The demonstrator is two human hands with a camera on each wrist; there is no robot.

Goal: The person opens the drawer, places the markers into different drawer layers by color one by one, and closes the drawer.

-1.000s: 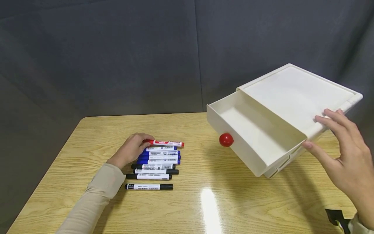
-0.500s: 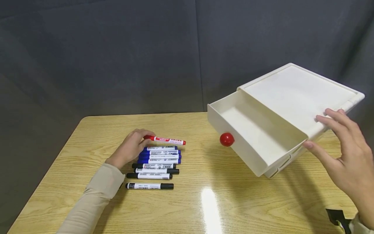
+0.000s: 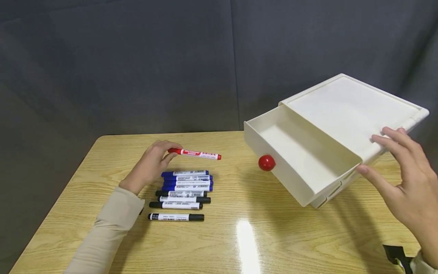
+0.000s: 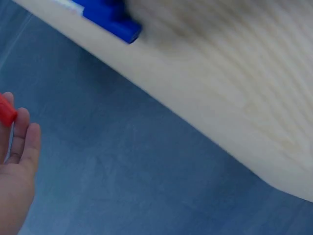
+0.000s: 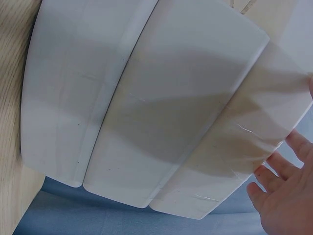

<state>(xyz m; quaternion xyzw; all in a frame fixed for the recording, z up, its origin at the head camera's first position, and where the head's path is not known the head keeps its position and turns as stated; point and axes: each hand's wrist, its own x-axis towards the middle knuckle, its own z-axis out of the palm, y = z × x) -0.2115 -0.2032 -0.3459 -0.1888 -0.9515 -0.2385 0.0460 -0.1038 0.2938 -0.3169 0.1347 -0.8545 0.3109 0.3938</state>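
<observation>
In the head view my left hand (image 3: pixel 150 161) pinches a red marker (image 3: pixel 200 153) by its cap end, above and beyond a row of markers. The marker's body points right. From the left wrist, that hand (image 4: pixel 18 171) shows at the edge with the red cap (image 4: pixel 7 111) at its fingers. Blue markers (image 3: pixel 188 183) and black markers (image 3: pixel 175 217) lie side by side on the table. My right hand (image 3: pixel 410 186) rests its extended fingertips along the top edge of a white drawer cabinet (image 3: pixel 352 110). In the right wrist view its fingers (image 5: pixel 278 165) touch the cabinet's upper edge.
The cabinet's top drawer (image 3: pixel 284 171) is pulled out, with a red round knob (image 3: pixel 266 163) on its front. Inside, the drawer is bare. A dark curtain (image 3: pixel 154 68) hangs behind the wooden table (image 3: pixel 113 152). A black strap (image 3: pixel 395 255) shows near my right wrist.
My left hand has lifted the red marker off the far end of the row and moved it up and away from the blue markers. The right hand stays at the cabinet's edge.
</observation>
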